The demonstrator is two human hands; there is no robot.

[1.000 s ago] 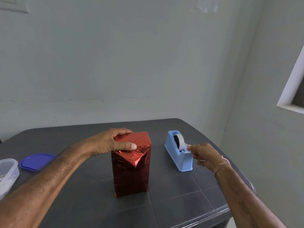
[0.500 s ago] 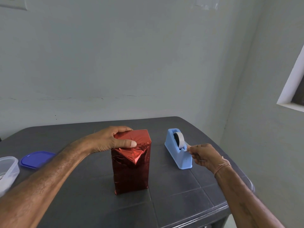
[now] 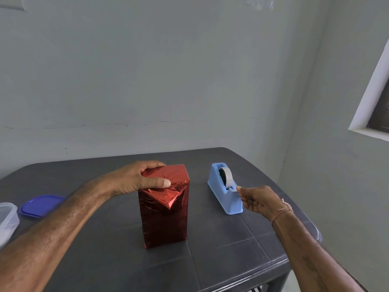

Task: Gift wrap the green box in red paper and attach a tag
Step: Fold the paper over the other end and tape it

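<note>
A: The box [image 3: 165, 224] is standing upright in the middle of the frame on the dark tabletop [image 3: 221, 251], and it's covered all over in red paper [image 3: 168, 194]. The left grip [image 3: 134, 180] is wrapping over its top end. The fingers are curling across the far edge and the thumb is pressing the folded flap flat against the near face.

B: The right grip [image 3: 259, 200], right of centre, is pinching the loose end of the tape [image 3: 234, 188] at the cutter of the blue dispenser [image 3: 225, 194]. Thumb and forefinger are closing on it, with the other fingers tucked in.

A: So the box and the right grip are sitting apart, with the dispenser between them.

B: That foil is looking slick and springy to me. The flap is probably wanting to pop open, so pressing right on the fold is making sense. The box seems light and stiff, and tall enough to be tipping under a sideways push. Holding it from the top and bearing downward is looking safest.

A: At the left edge, a blue lid [image 3: 41, 205] and a clear container [image 3: 7, 220] are lying on the tabletop. No tag is showing anywhere.
</note>
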